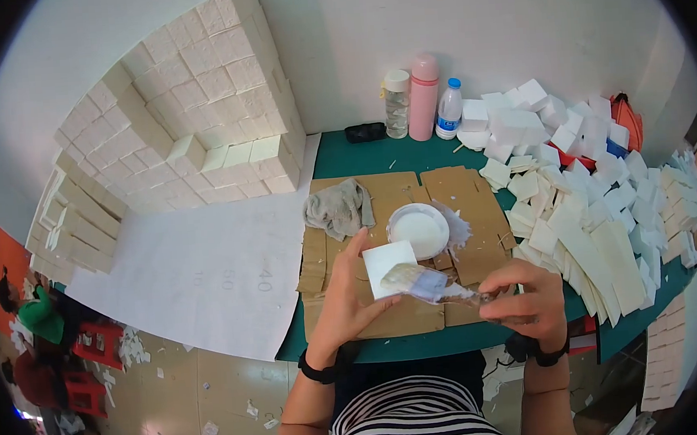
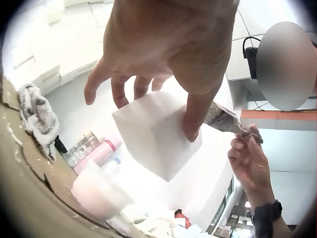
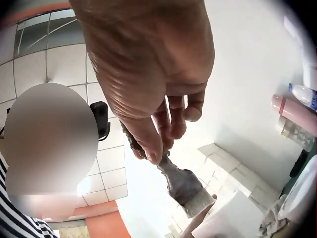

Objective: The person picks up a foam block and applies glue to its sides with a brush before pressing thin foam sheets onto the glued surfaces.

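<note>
My left hand (image 1: pixel 340 299) holds a white cube-shaped block (image 1: pixel 386 262) above the cardboard, thumb on one side and fingers on the other. In the left wrist view the thumb presses one face of the block (image 2: pixel 148 134). My right hand (image 1: pixel 532 295) pinches the handle of a flat paste-coated brush (image 1: pixel 427 285). The brush's pale bristles overlap the block's near face in the head view. Just beyond the block stands a round tub (image 1: pixel 419 230) of white paste. The right wrist view shows the brush (image 3: pixel 185 188) angled downward from the thumb and fingers.
Stacked white blocks (image 1: pixel 218 89) rise at the back left on a white sheet (image 1: pixel 198 268). A grey cloth (image 1: pixel 338 208) lies on the cardboard (image 1: pixel 464 201). Bottles and a pink flask (image 1: pixel 424 103) stand by the wall. Loose white pieces (image 1: pixel 583 217) pile up at right.
</note>
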Available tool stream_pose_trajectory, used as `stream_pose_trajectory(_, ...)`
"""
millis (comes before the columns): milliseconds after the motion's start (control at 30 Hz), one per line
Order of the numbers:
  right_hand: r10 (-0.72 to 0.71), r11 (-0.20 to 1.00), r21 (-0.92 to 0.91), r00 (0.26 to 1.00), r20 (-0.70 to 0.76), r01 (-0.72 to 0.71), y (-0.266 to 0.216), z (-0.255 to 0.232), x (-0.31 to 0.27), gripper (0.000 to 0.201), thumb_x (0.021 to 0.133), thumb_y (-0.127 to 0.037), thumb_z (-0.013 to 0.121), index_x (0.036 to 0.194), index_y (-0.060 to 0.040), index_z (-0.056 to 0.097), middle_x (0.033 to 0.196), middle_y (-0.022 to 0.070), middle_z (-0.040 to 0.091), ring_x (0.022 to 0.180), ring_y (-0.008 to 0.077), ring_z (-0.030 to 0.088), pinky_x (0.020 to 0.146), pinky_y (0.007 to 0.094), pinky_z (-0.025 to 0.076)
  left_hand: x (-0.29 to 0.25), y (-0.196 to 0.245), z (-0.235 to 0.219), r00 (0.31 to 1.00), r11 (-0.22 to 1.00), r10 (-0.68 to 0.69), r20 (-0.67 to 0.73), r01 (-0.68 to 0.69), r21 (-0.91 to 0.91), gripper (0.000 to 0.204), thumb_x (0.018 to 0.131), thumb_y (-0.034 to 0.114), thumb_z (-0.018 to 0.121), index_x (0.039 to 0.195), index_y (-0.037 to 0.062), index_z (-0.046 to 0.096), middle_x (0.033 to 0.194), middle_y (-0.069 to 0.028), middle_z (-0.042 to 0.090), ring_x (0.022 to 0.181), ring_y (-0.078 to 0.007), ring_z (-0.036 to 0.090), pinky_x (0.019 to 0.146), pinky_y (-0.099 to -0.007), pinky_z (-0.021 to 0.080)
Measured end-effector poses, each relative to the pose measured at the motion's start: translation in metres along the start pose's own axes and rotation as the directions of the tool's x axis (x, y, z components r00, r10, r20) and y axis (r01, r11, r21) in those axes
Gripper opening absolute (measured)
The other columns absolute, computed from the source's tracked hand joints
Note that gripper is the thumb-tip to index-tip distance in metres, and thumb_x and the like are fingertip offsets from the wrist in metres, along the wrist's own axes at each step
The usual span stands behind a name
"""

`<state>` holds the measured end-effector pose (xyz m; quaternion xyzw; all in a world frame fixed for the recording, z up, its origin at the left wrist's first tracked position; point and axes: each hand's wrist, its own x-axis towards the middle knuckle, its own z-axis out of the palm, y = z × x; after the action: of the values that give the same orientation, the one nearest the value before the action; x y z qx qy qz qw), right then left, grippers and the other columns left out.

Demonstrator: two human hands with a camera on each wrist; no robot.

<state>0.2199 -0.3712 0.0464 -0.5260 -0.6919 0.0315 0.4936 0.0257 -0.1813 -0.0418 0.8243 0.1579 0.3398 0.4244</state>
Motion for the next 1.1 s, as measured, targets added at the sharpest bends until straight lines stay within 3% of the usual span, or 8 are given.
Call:
stream_pose_trajectory(100, -0.081, 0.994, -0.071, 0.994, 0.073, 0.086, -0.001, -0.003, 0.004, 0.024, 0.062, 0.005, 0.075, 0.083, -0.0057, 0.070, 0.080, 0.0092, 0.062, 0.064, 0.0192, 0.058, 0.057, 0.0268, 0.045, -0.002, -0.002, -0.002, 1.000, 1.000, 0.002, 0.006, -0.002, -0.009, 0.098, 0.063, 0.005, 0.083, 0.146, 0.0043, 0.029, 0.128, -0.0174, 0.050, 0.118, -0.0324, 0.048, 0.102, -0.0401, 0.038)
stream_pose_trajectory(233, 0.195, 0.980, 0.004, 0.954, 0.227, -0.201, 0.012, -0.011, -0.015, 0.029, 0.066, 0.006, 0.073, 0.093, -0.0043, 0.068, 0.087, 0.0079, 0.063, 0.071, 0.0165, 0.061, 0.063, 0.0262, 0.049, 0.000, -0.003, -0.005, 1.000, 1.000, 0.007, 0.004, -0.007, -0.019, 0.098, 0.063, 0.006, 0.083, 0.145, 0.0043, 0.030, 0.127, -0.0175, 0.050, 0.118, -0.0323, 0.048, 0.102, -0.0400, 0.038)
stream_pose_trajectory(333, 0.656, 0.589, 0.552, 0.748, 0.099, -0.589, 0.019, 0.004, -0.029, 0.023, 0.075, 0.005, 0.069, 0.096, -0.0013, 0.065, 0.083, 0.0055, 0.062, 0.069, 0.0117, 0.059, 0.063, 0.0227, 0.048, 0.000, -0.003, -0.004, 1.000, 1.000, 0.015, -0.011, -0.015, -0.020, 0.097, 0.063, 0.006, 0.082, 0.145, 0.0043, 0.030, 0.125, -0.0173, 0.051, 0.117, -0.0325, 0.048, 0.102, -0.0399, 0.039)
stream_pose_trajectory(500, 0.593, 0.720, 0.547, 0.788, -0.163, -0.428, 0.032, 0.024, -0.030, 0.014, 0.080, 0.006, 0.058, 0.093, 0.0008, 0.058, 0.079, 0.0055, 0.060, 0.061, 0.0101, 0.056, 0.057, 0.0224, 0.046, 0.004, 0.001, -0.002, 1.000, 0.998, 0.029, -0.008, -0.028, 0.055, 0.096, 0.062, 0.006, 0.082, 0.144, 0.0043, 0.032, 0.123, -0.0163, 0.052, 0.115, -0.0334, 0.049, 0.100, -0.0399, 0.040)
stream_pose_trajectory(600, 0.692, 0.664, 0.613, 0.663, -0.285, -0.429, 0.028, 0.029, -0.015, 0.007, 0.083, 0.001, 0.056, 0.090, 0.0010, 0.059, 0.075, 0.0047, 0.058, 0.059, 0.0090, 0.054, 0.055, 0.0216, 0.046, 0.005, 0.004, -0.002, 1.000, 0.996, 0.030, 0.006, -0.030, 0.085, 0.096, 0.061, 0.006, 0.082, 0.143, 0.0047, 0.032, 0.122, -0.0157, 0.053, 0.114, -0.0337, 0.049, 0.100, -0.0398, 0.040)
stream_pose_trajectory(900, 0.676, 0.691, 0.520, 0.705, -0.216, -0.502, 0.040, 0.034, -0.008, 0.005, 0.084, -0.003, 0.058, 0.088, -0.0009, 0.059, 0.075, 0.0021, 0.057, 0.058, 0.0055, 0.050, 0.055, 0.0205, 0.044, 0.004, 0.003, -0.003, 0.995, 0.995, 0.076, -0.070, -0.072, 0.063, 0.095, 0.059, 0.002, 0.081, 0.142, 0.0056, 0.035, 0.119, -0.0140, 0.055, 0.111, -0.0323, 0.051, 0.098, -0.0397, 0.041)
stream_pose_trajectory(1000, 0.633, 0.771, 0.388, 0.670, -0.387, -0.505, 0.049, 0.018, -0.021, 0.005, 0.084, -0.004, 0.059, 0.088, -0.0017, 0.060, 0.073, 0.0005, 0.056, 0.057, 0.0040, 0.049, 0.056, 0.0213, 0.047, 0.001, 0.001, -0.005, 0.996, 0.994, 0.072, -0.053, -0.067, 0.083, 0.094, 0.059, 0.002, 0.081, 0.141, 0.0051, 0.036, 0.119, -0.0135, 0.055, 0.110, -0.0320, 0.051, 0.097, -0.0397, 0.042)
stream_pose_trajectory(1100, 0.658, 0.747, 0.476, 0.620, -0.428, -0.464, 0.045, 0.017, -0.020, 0.005, 0.084, -0.005, 0.061, 0.088, -0.0019, 0.060, 0.072, -0.0002, 0.056, 0.057, 0.0036, 0.048, 0.056, 0.0207, 0.047, 0.003, 0.001, -0.003, 0.996, 0.996, 0.057, -0.062, -0.052, 0.073, 0.094, 0.058, 0.001, 0.081, 0.141, 0.0045, 0.036, 0.119, -0.0132, 0.055, 0.111, -0.0320, 0.051, 0.098, -0.0394, 0.041)
